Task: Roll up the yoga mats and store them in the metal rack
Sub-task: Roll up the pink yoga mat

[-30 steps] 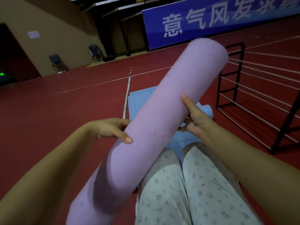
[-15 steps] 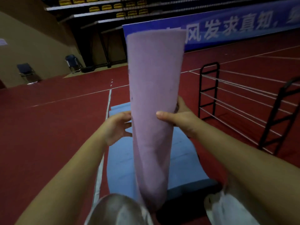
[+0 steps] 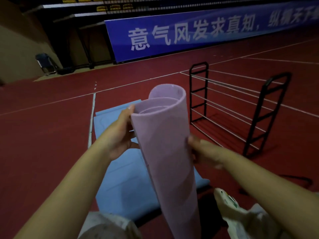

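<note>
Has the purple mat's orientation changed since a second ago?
Yes. The purple mat lay slanted across the lap; now it stands nearly upright over the blue mat, open end up.

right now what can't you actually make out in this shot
- Head view: the lower end of the purple rolled mat runs off the bottom edge.
- Right hand: motion-blurred, its fingers go behind the roll, so the grip is unclear.
- Blue mat on the floor: its middle is covered by the roll and the left hand.
- Metal rack: nothing visible on its rails.
- Folding chair: too dark for detail.
</note>
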`<state>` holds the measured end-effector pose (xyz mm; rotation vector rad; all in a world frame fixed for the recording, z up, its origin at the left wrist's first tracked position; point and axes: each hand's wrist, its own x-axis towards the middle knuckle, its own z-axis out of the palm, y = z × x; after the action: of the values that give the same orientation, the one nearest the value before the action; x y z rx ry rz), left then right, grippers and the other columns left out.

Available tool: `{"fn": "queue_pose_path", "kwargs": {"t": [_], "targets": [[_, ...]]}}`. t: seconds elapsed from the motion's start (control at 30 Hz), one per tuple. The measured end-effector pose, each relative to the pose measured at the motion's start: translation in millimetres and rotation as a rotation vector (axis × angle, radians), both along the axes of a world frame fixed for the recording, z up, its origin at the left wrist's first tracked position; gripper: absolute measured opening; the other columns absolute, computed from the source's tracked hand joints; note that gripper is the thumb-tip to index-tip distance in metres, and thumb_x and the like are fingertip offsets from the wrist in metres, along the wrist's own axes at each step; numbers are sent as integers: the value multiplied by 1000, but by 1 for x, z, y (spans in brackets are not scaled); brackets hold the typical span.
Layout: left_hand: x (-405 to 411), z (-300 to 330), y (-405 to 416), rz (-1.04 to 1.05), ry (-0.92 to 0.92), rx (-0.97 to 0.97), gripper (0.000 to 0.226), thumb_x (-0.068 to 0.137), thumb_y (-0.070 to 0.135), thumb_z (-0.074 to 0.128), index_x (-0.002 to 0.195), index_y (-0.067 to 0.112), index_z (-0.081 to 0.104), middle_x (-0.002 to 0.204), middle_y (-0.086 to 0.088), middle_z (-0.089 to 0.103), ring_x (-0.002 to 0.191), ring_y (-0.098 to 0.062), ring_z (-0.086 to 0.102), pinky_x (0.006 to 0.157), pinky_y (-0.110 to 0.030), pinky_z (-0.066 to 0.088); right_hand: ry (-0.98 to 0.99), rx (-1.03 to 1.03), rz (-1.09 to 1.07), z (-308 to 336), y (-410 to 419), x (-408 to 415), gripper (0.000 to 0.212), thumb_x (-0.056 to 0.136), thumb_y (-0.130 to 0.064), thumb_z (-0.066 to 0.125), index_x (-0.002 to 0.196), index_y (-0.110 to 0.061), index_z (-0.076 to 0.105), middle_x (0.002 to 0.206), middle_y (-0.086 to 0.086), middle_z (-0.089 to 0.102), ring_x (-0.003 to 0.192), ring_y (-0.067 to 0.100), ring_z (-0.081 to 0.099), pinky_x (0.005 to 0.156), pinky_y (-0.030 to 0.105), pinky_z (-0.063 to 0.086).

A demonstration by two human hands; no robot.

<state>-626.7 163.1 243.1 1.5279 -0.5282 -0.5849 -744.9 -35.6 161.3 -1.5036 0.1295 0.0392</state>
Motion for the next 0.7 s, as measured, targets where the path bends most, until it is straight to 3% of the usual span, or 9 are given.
{"fn": "queue_pose_path", "kwargs": {"t": [0.07,0.13,0.2,0.27,0.33,0.4,0.47,0.57,0.7], "targets": [[-13,3,0,-58,-77,27,46,92,51,40,125,25,61,106,-7,68,89,-19,63,70,-41,56,-49,-30,-32,30,-2,-8,120,30,-92,62,133,-31,50,112,-11,68,103,6,64,86,40,52],[-26,4,-1,-36,-210,-14,47,90,47,46,135,34,50,115,8,66,90,-7,64,73,-32,55,-157,-71,-103,64,3,-20,106,43,-92,55,132,-35,52,124,-4,64,116,18,59,97,49,47],[-38,6,-1,10,-396,-73,59,81,50,55,136,53,34,130,24,48,105,8,55,86,-28,52,-233,-86,-200,94,10,-34,77,66,-80,47,126,-33,58,118,-1,67,113,21,62,98,52,46],[-49,5,-1,-28,-564,-68,49,83,53,59,127,62,39,140,29,38,123,9,43,103,-29,43,-276,-131,-295,108,15,-44,47,88,-59,43,117,-28,64,109,0,71,104,22,66,97,51,47],[-56,0,-1,-21,-729,-56,41,79,56,45,120,56,50,142,30,36,131,11,33,106,-14,32,-311,-163,-359,110,18,-48,31,96,-45,42,111,-29,65,104,-3,72,98,15,68,96,43,49],[-57,-3,-2,14,-836,-64,40,82,54,37,117,48,53,141,31,33,132,14,29,100,-2,27,-330,-191,-392,108,20,-49,28,97,-43,42,119,-37,59,119,-12,65,109,7,62,103,38,45],[-54,-4,-2,7,-883,-80,37,86,49,34,116,41,54,139,25,39,131,9,34,102,-6,29,-358,-234,-393,108,23,-47,34,99,-38,40,132,-41,49,134,-18,51,121,3,51,108,35,39],[-48,-8,0,3,-849,-135,36,88,44,34,112,31,58,127,9,55,121,-4,49,105,-25,38,-352,-324,-375,110,29,-45,30,102,-30,35,117,-39,60,113,-25,57,108,1,56,102,34,45],[-46,-21,6,15,-890,-177,33,90,39,33,108,26,59,119,6,56,115,-5,51,99,-22,39,-267,-317,-333,102,33,-41,32,97,-24,41,94,-28,72,107,0,67,103,27,63,96,53,47]]}}
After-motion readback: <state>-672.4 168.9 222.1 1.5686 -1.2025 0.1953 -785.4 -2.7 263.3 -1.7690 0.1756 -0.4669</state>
